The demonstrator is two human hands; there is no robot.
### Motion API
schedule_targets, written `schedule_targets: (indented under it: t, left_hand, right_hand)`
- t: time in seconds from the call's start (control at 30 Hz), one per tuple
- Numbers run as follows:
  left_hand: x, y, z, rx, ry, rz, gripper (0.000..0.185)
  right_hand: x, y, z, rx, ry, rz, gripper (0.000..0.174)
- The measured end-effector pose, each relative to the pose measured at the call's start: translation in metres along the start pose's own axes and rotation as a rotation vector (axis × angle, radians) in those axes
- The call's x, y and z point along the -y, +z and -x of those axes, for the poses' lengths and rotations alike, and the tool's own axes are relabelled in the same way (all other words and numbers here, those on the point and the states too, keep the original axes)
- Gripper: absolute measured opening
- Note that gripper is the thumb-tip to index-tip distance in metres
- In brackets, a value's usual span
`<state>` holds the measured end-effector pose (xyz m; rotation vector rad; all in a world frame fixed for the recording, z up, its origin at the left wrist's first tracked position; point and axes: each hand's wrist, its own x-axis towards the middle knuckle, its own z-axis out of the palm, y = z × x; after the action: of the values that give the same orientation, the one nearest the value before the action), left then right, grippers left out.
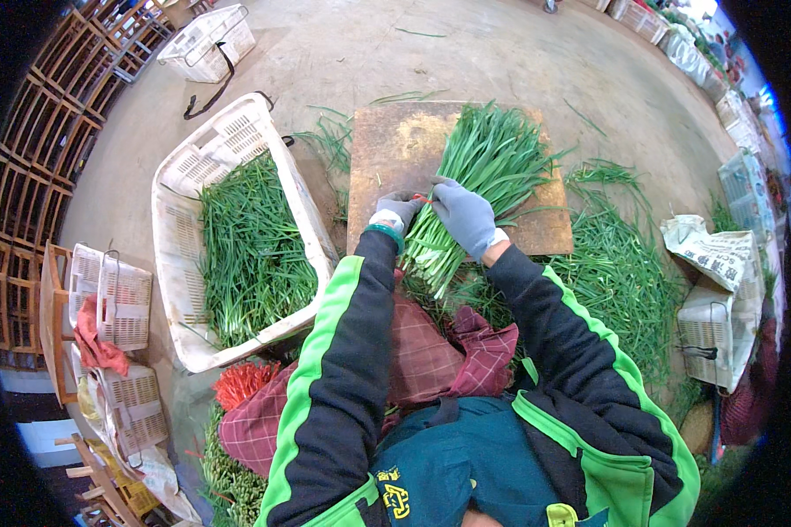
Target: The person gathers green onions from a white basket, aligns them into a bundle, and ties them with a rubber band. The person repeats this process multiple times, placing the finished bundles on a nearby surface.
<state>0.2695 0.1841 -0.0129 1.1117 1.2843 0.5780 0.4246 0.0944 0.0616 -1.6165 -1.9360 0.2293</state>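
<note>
A thick bunch of green garlic chives (494, 158) lies slantwise over a worn wooden board (395, 145), its pale cut ends pointing toward me. My right hand (465, 214), in a grey glove, grips the bunch around its lower stalks from the right. On the left side of the stalks, my gloved left hand (399, 207) pinches a thin red tie (422, 198) against the bunch. The fingertips of both hands are partly hidden, and how far the tie goes round the stalks cannot be seen.
A white plastic crate (171, 263) of chives stands left of the board. Loose chives (619, 277) are heaped on the floor at right. Red ties (245, 385) lie by my left knee, above bundled stalks (237, 474). Another crate (708, 329) with a sack (715, 253) is farther right.
</note>
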Motion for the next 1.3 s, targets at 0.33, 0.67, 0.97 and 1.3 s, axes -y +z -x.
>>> schedule_targets:
  t: [0.33,0.67,0.97,1.3]
  left_hand:
    - [-0.008,0.007,0.001,-0.135,0.025,-0.036,0.015]
    - [-0.004,0.018,0.008,-0.129,0.124,-0.077,0.024]
    - [-0.007,0.024,0.017,-0.126,0.095,-0.025,0.024]
    - [-0.015,0.033,0.031,-0.194,0.229,-0.176,0.02]
  right_hand:
    - [-0.007,-0.016,-0.009,0.287,-0.134,0.176,0.011]
    - [-0.008,-0.001,0.002,0.183,0.134,0.007,0.022]
    - [-0.005,0.001,0.008,0.04,0.173,-0.077,0.022]
    - [-0.001,0.006,0.011,-0.027,0.173,0.067,0.021]
